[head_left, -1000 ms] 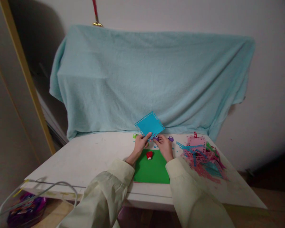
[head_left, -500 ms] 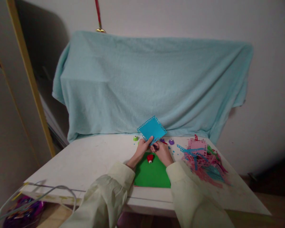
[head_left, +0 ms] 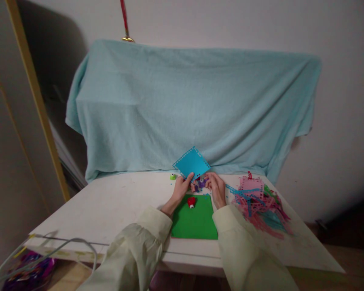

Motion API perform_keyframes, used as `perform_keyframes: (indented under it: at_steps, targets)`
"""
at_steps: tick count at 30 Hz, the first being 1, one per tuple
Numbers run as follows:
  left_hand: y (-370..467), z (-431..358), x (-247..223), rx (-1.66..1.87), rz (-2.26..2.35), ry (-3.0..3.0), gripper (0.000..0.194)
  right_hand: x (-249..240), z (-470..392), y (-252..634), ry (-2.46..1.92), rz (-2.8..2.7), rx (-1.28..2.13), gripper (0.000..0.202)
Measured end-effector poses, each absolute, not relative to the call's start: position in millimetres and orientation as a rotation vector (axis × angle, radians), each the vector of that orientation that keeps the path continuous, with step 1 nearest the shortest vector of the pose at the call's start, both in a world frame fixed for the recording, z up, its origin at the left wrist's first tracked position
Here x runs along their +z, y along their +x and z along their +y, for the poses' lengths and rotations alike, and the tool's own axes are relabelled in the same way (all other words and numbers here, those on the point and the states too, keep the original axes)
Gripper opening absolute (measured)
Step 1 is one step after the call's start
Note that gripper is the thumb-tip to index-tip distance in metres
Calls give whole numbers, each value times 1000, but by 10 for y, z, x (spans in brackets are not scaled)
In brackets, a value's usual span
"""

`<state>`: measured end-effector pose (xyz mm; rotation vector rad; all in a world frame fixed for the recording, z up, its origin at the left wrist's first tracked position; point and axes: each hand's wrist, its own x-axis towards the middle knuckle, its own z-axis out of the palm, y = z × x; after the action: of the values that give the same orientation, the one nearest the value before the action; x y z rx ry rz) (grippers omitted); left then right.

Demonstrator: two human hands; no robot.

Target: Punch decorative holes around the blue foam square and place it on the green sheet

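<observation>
A blue paper square [head_left: 192,163] with punched holes along its edges is tilted up, its lower corner pinched in my left hand [head_left: 182,187]. Just right of the paper is my right hand [head_left: 214,186], its fingers bent near the paper's right edge; whether they hold anything is too small to tell. A purple punch [head_left: 202,182] shows between the hands. Below them, a red punch [head_left: 191,201] rests on a stack of green paper [head_left: 194,222]. The green punch [head_left: 172,176] stands left of the blue paper.
Pink, red and blue paper strips [head_left: 261,206] are heaped on the right of the white table [head_left: 109,202]. A light blue cloth [head_left: 194,101] hangs behind. A grey cable [head_left: 75,239] loops at the front left edge.
My right hand has moved right and slightly up, away from my left hand, uncovering more of the green paper. The blue paper has shifted slightly left.
</observation>
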<state>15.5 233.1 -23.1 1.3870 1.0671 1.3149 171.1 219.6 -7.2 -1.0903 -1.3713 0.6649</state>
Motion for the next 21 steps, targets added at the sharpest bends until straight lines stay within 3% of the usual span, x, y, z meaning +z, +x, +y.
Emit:
perform_keyframes:
  at_steps: [4, 12, 21]
  targets:
    - [159, 2354, -316, 1234, 1023, 1463, 56, -91, 2242, 1678, -934, -1281, 917, 37]
    - [150, 2309, -233, 1336, 1081, 1384, 58, -188, 2331, 1689, -914, -1212, 983, 41]
    - [148, 2305, -168, 1314, 732, 1078, 69, -310, 2401, 1699, -863, -1086, 984, 35]
